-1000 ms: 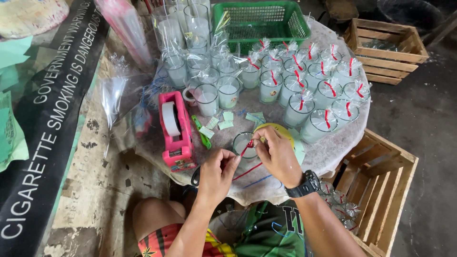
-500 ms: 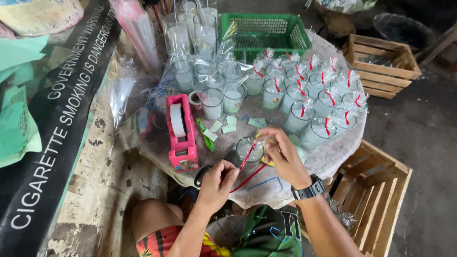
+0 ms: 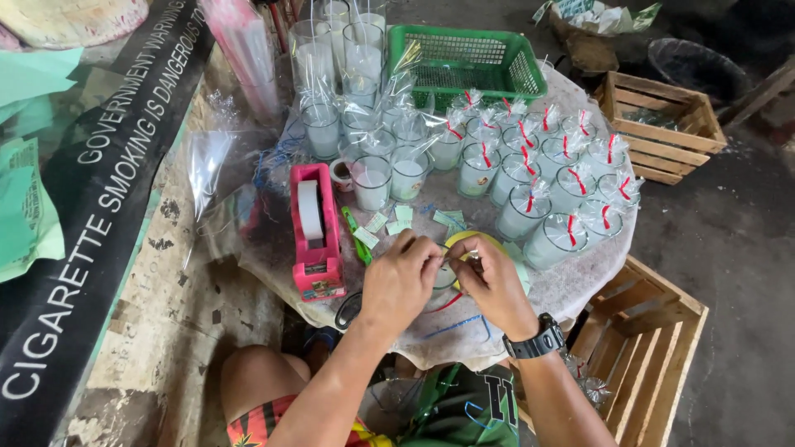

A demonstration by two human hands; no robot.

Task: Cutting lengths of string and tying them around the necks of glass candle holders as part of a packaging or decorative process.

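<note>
Both hands, left hand (image 3: 400, 277) and right hand (image 3: 490, 281), pinched shut on wrapped glass (image 3: 445, 277) directly between them, near desk (image 3: 580, 285) edge.

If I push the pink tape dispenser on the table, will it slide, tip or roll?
The tape dispenser lies long and low on the cloth-covered table, so it probably slides rather than tips. Its flat shape should not roll. It looks like plastic, likely fairly light and stiff.

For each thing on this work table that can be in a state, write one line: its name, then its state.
left hand: fingers pinched at the glass top
right hand: fingers pinched at the glass top
glass: upright, mostly hidden by hands
wrapped glasses: tied with red ribbon
unwrapped glasses: upright, open
green basket: looks empty
tape dispenser: loaded
</note>
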